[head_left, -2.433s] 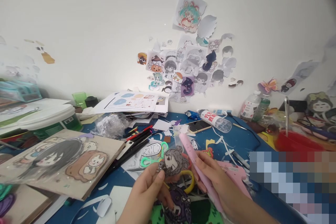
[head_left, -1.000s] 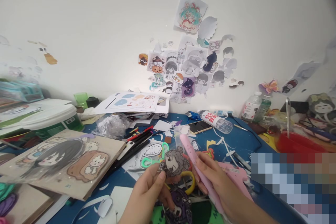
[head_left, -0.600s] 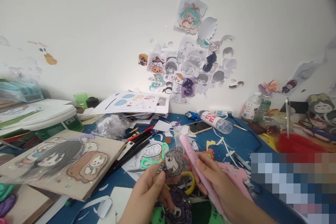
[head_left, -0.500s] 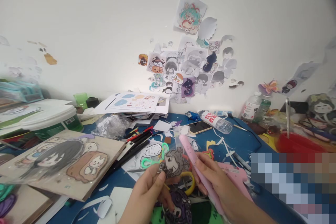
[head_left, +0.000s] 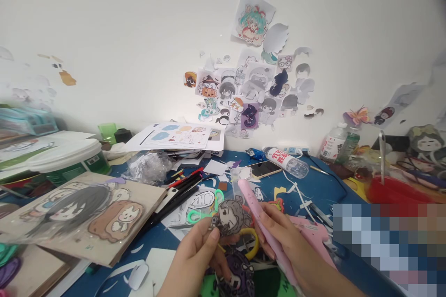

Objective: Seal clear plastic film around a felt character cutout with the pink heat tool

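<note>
Between the thumb and fingers of my left hand (head_left: 198, 246), a small cartoon figure cut-out (head_left: 232, 217) with grey hair is pinched upright. My right hand (head_left: 284, 236) is wrapped round a long pink rod-shaped tool (head_left: 247, 195) with a rounded tip, which stands close beside the cut-out; whether they touch I cannot tell. Under the hands lie yellow scissors handles (head_left: 256, 242) and a dark purple cartoon cut-out (head_left: 240, 271). A pink glue gun (head_left: 311, 231) is partly hidden behind my right forearm.
Green-handled scissors (head_left: 197, 215) and black pens (head_left: 177, 204) lie beyond my left hand. A cartoon-covered board (head_left: 139, 185) is at the left. Further back are a phone (head_left: 266, 169), a plastic bottle (head_left: 289, 162) and paper scraps. A red bowl (head_left: 397, 192) stands right.
</note>
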{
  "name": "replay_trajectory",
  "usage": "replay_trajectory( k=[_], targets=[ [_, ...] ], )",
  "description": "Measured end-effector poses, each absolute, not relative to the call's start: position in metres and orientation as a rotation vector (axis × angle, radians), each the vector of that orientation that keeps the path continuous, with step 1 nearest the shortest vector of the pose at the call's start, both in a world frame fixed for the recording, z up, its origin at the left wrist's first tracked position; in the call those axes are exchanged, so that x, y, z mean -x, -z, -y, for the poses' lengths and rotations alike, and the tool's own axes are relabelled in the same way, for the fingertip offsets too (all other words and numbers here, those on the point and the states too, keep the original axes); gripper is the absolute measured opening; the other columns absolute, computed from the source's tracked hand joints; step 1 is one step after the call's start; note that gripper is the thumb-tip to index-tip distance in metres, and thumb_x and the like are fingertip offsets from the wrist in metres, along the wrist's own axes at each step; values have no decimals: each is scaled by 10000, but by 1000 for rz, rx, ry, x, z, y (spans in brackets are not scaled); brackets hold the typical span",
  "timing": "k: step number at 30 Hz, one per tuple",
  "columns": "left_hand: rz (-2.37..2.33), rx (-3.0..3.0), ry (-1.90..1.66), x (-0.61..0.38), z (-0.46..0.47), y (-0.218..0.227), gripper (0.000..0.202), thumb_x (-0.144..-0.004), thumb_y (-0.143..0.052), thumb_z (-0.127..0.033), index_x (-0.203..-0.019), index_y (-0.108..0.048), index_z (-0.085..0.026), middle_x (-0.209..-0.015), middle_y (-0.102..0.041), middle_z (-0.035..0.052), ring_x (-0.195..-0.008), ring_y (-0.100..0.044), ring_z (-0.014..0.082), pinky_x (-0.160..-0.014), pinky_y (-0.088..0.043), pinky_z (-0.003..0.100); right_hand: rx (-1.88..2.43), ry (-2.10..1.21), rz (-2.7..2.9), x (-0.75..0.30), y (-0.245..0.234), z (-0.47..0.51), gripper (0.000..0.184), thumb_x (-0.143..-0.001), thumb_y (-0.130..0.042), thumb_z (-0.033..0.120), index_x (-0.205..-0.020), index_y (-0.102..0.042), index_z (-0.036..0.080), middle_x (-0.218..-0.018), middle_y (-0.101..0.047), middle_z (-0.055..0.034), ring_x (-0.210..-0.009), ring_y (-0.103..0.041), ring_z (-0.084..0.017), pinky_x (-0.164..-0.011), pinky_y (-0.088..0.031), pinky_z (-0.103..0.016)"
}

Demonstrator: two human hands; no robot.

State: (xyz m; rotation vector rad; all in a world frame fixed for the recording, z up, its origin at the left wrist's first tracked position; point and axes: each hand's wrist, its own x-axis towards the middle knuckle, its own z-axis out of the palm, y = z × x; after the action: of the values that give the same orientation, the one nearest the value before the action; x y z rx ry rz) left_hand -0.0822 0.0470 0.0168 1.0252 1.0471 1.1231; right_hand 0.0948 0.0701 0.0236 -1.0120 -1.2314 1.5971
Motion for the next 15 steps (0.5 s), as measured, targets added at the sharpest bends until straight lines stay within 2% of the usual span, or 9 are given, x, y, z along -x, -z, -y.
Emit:
replay_trajectory(
  k=[15],
  targets=[
    [-1065, -1034, -1107, 82, -46, -18, 517, -600, -638, -668, -739, -567, -175, -400, -602, -17, -385, -577, 139, -443, -406, 204, 1009, -1604, 1251, -95, -27, -71, 335, -794, -571, 515, -788, -494, 189, -594, -424, 53, -469, -350, -63, -458, -299, -192]
  ],
)
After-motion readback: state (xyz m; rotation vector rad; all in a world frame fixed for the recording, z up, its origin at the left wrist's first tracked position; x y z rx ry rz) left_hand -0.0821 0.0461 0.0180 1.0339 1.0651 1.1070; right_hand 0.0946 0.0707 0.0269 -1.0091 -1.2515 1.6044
